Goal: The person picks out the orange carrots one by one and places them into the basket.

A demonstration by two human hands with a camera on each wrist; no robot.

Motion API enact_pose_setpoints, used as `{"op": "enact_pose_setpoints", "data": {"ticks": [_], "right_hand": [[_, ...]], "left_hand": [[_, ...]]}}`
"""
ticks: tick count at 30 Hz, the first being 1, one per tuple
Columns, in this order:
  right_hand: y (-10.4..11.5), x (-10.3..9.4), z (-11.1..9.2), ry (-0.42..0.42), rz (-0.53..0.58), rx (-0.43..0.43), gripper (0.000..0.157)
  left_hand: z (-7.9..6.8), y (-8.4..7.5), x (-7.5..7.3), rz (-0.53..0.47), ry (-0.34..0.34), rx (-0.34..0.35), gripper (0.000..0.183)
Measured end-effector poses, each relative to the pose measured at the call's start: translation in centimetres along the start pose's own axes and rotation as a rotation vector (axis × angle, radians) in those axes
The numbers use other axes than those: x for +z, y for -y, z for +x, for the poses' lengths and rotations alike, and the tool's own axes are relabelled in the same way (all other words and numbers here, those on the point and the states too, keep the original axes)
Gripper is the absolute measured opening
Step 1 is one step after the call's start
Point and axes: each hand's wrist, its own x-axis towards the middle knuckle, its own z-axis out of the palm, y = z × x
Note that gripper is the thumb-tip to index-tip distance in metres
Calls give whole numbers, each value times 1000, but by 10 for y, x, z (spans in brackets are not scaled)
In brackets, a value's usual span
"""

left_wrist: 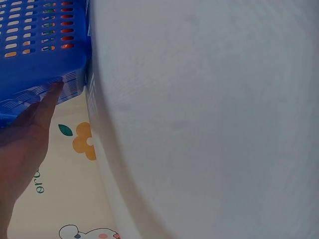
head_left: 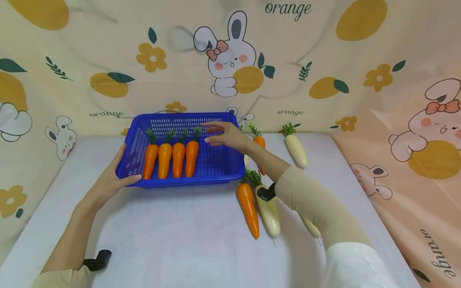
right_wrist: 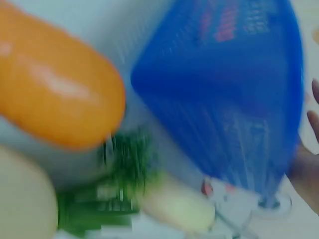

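Observation:
A blue plastic basket [head_left: 191, 181] stands on the table with several orange carrots [head_left: 179, 160] lying side by side in its left half, green tops toward the back. My left hand [head_left: 111, 178] grips the basket's front left corner, thumb over the rim and fingers along the outer side; the left wrist view shows those fingers [left_wrist: 47, 107] against its wall. Over the basket's right half hovers my right hand [head_left: 230, 136], its fingers loosely spread and holding nothing. In the blurred right wrist view, the basket [right_wrist: 224, 84] hides most of that hand.
Right of the basket lie a carrot [head_left: 247, 210] and a white radish [head_left: 268, 212]. Farther back are another carrot [head_left: 259, 141] and radish [head_left: 296, 150]. My right forearm partly covers one more radish [head_left: 312, 227]. A printed cloth [head_left: 173, 88] rises behind the table [head_left: 173, 240].

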Motion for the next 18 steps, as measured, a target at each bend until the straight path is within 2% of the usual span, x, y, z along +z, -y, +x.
{"op": "enact_pose_setpoints", "data": {"ticks": [3, 8, 18], "right_hand": [[3, -21, -13, -48, -2, -37, 55], [-10, -51, -31, -130, -27, -74, 52], [-42, -89, -59, -311, -61, -49, 50]], "left_hand": [[-1, -1, 1, -1, -2, -2, 103], [-1, 1, 1, -16, -1, 0, 103], [0, 3, 0, -11, 0, 1, 103]]}}
